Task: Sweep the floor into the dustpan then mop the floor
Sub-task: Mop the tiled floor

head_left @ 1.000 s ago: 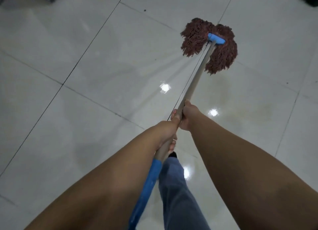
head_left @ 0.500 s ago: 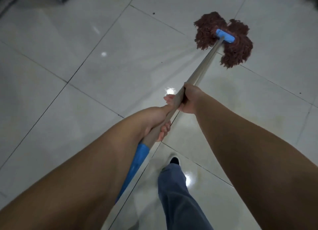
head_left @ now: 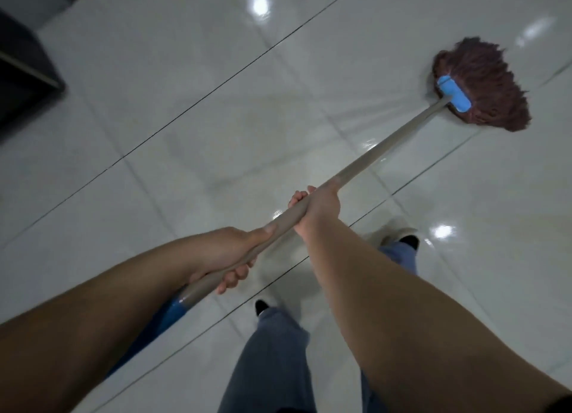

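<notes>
Both fists wrap the stiff mop handle point(head_left: 365, 165): left hand point(head_left: 229, 251) low, right hand point(head_left: 318, 205) higher; wet mop head point(head_left: 483, 84) likely drags heavy, floor point(head_left: 185, 72) looks slick.

Ahead of my mop head point(head_left: 483, 84), at the upper right, the glossy white tile floor point(head_left: 216, 109) lies open toward the top edge and the right. The broad stretch of tiles left of the handle point(head_left: 387, 146) is open too. At the far left a dark piece of furniture point(head_left: 21, 81) stands on the floor and blocks that side. Close in, my two feet point(head_left: 399, 239) and trouser legs point(head_left: 269, 360) stand just beneath the handle.
</notes>
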Tool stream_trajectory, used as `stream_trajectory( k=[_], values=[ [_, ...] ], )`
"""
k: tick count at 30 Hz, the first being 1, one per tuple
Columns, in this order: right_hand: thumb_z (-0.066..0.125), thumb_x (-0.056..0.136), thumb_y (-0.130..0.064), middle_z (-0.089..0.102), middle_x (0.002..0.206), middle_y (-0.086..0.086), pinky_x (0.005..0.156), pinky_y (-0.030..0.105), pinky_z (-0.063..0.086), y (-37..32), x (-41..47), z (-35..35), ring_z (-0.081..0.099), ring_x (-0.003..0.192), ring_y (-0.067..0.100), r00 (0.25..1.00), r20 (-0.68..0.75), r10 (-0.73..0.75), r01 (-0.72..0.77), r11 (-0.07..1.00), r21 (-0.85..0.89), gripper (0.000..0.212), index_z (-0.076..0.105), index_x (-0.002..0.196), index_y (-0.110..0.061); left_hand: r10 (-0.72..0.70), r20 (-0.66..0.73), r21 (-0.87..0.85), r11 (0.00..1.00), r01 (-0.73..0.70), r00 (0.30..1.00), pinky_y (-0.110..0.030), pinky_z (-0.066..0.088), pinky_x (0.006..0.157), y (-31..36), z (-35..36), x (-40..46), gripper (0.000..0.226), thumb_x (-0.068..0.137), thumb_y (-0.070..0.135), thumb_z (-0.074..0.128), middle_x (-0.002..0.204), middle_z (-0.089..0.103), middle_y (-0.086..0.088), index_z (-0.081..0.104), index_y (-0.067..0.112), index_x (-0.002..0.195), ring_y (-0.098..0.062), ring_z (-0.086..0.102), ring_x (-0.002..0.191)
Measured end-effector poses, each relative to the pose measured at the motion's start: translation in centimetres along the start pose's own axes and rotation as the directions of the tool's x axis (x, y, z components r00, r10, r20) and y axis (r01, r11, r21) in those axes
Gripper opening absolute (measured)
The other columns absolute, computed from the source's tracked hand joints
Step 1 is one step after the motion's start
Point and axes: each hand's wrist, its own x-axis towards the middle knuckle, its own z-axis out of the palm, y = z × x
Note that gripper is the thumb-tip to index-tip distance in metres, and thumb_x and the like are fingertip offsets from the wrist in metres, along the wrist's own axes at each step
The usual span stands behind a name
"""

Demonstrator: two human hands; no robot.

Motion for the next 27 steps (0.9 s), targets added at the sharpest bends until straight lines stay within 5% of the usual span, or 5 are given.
stream_trajectory(
  k=[6,12,19,27],
  values=[
    [0.037,0.093,-0.055,0.041,0.059,0.004,0.043,0.018,0.038,14.5,-3.9,2.1,0.043,0.034,0.014,0.991,0.032,0.129,-0.127,0.99,-0.063,0.051,0.047,0.08,-0.007,-0.165,-0.03,-0.001,0.986,0.165,0.986,-0.014,0.032,0.034,-13.1,-4.6,-4.0,0.063,0.08,0.073,0.037,0.036,0.037,0.002,0.039,0.012,0.066,-0.012,0.033,0.028],
    [0.035,0.092,-0.058,0.038,0.056,0.001,0.038,0.013,0.036,14.0,-3.5,2.2,0.039,0.023,0.011,0.994,-0.03,0.104,-0.106,0.991,-0.081,0.051,0.045,0.078,-0.009,-0.183,-0.03,0.026,0.983,0.184,0.983,-0.014,0.034,0.037,-12.5,-3.9,-2.9,0.066,0.082,0.072,0.034,0.032,0.037,0.002,0.041,0.008,0.068,-0.013,0.034,0.027],
    [0.04,0.092,-0.056,0.04,0.058,0.002,0.038,0.015,0.038,2.0,-0.3,2.6,0.04,0.024,0.012,0.999,0.002,0.054,-0.054,0.999,-0.002,0.05,0.047,0.08,-0.008,-0.158,-0.04,0.046,0.986,0.16,0.987,-0.013,0.032,0.036,-0.2,-2.2,-0.1,0.066,0.081,0.073,0.035,0.033,0.036,0.002,0.036,0.012,0.058,-0.013,0.032,0.026],
    [0.038,0.093,-0.053,0.045,0.046,0.003,0.039,0.015,0.037,-25.6,6.7,0.2,0.042,0.032,0.014,0.996,-0.057,-0.064,0.064,0.998,0.004,0.049,0.05,0.081,-0.008,-0.023,0.034,0.076,0.997,0.021,0.999,-0.012,0.033,0.034,26.6,5.2,5.3,0.062,0.088,0.067,0.031,0.031,0.037,0.001,0.036,0.01,0.064,-0.013,0.032,0.025]
  ],
)
